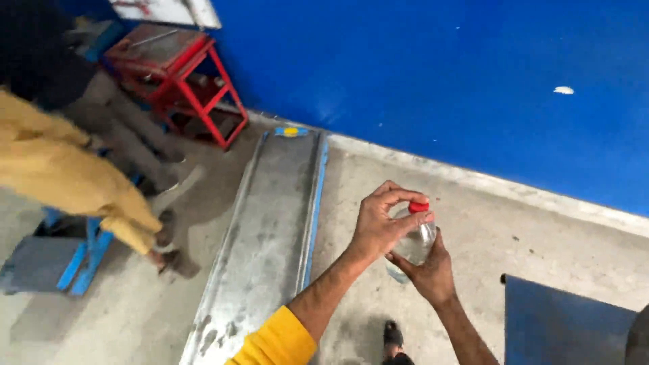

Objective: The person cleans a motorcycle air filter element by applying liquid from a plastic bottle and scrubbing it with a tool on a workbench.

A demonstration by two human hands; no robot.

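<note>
A small clear plastic bottle [418, 242] with a red cap [419, 207] is held in front of me, above a concrete floor. My left hand [377, 226], on an arm with a yellow sleeve, reaches in from the lower left, its fingertips pinching the red cap. My right hand [428, 274] grips the bottle's body from below and behind. The bottle leans slightly, and its lower part is hidden by my right hand.
A long grey metal panel with a blue edge [270, 230] lies on the floor to the left. A red metal stand [182, 74] sits by the blue wall [439, 67]. A person in a yellow top [61, 169] crouches at left near a blue stand [47, 260]. A blue panel [561, 324] is at lower right.
</note>
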